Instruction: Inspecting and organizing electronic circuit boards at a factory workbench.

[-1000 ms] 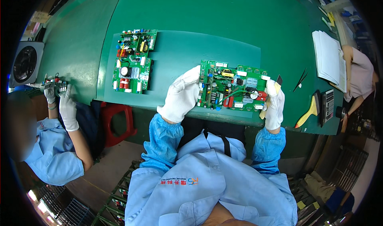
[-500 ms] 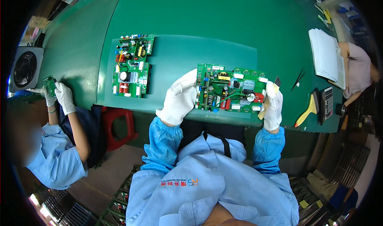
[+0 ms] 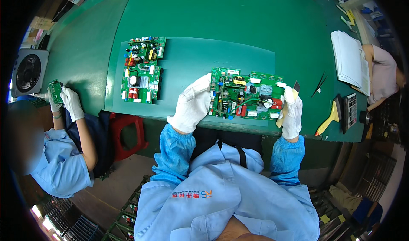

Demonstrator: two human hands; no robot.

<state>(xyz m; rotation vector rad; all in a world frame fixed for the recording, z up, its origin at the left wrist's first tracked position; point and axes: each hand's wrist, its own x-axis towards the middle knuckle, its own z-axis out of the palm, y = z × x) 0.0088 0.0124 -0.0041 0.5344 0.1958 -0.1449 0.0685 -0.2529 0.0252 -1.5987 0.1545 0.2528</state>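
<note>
Circuit board (image 3: 247, 94): held component side up between both hands, over the near edge of the table (image 3: 213, 11); whether it rests there or hangs just clear, I cannot tell.
Left hand (image 3: 192, 102): gloved, closed on the board's left end, fingertips hidden.
Right hand (image 3: 292, 113): gloved, closed on the right end; a dark-tipped piece (image 3: 296, 87) sticks out beside the fingers, its kind unclear.
Grip: by opposite ends, probably to spare the raised parts and keep it level.
Second board (image 3: 142, 70): lies parts up on the pale green mat (image 3: 191, 58), perhaps to shield its underside.
Tools: tweezers (image 3: 318, 85), a yellow-handled brush (image 3: 327, 124) and a calculator (image 3: 350, 111) sit at right, apparently for easy reach; papers (image 3: 346, 55) lie beyond.
Room: at left, a co-worker (image 3: 64, 160) holds another board (image 3: 55, 92) near a fan (image 3: 29, 72) and a red stool (image 3: 140, 132); at right, a person in pale clothing (image 3: 380, 66).
</note>
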